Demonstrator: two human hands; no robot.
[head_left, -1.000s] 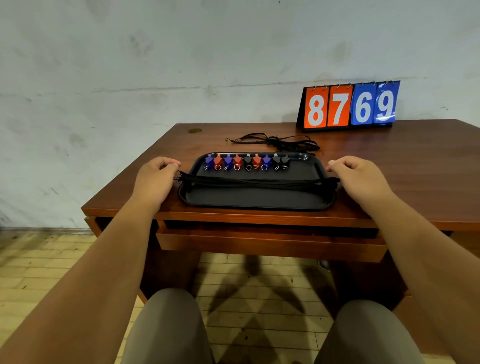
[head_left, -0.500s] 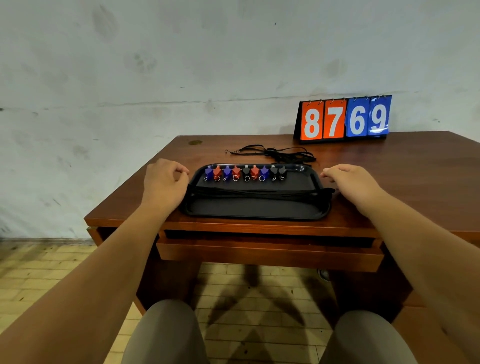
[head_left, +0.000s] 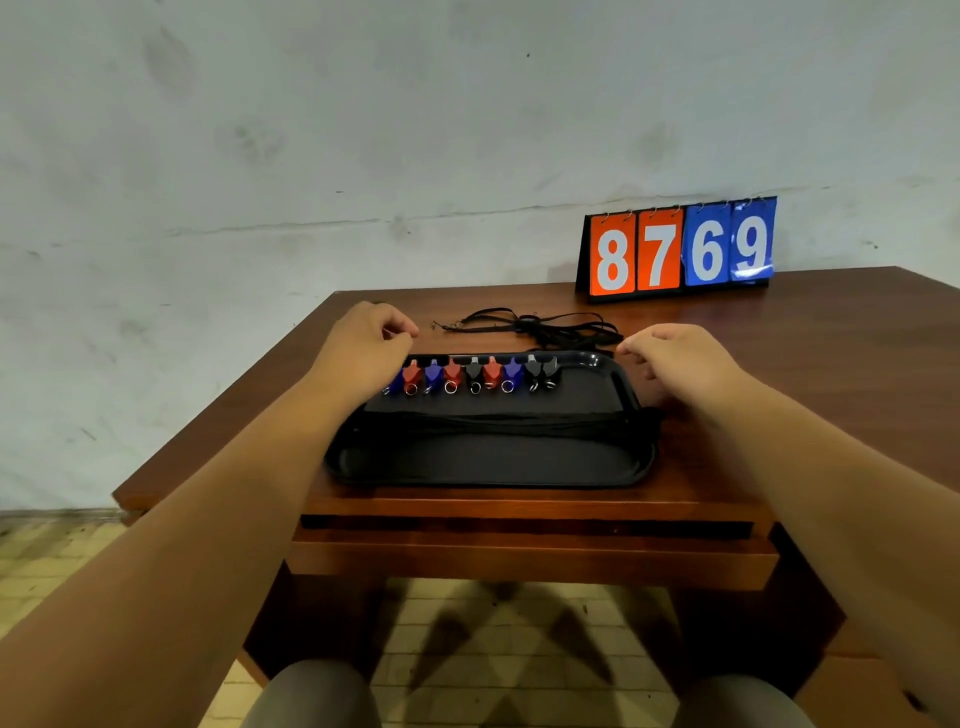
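A black tray lies on the wooden desk in front of me. Along its far edge stands a row of several whistles in blue, red and black, each with a metal ring. A bundle of black cords stretches across the tray's middle. My left hand hovers over the tray's far left corner with fingers loosely curled, holding nothing. My right hand hovers at the tray's far right corner, fingers also loosely curled and empty.
Loose black lanyards lie on the desk behind the tray. A flip scoreboard reading 8769 stands at the back by the wall. A drawer front sits under the desk's near edge, above my knees.
Both hands have lifted from beside the tray's cord ends and moved forward to its far corners. The camera has tilted, so the desk sits lower in view.
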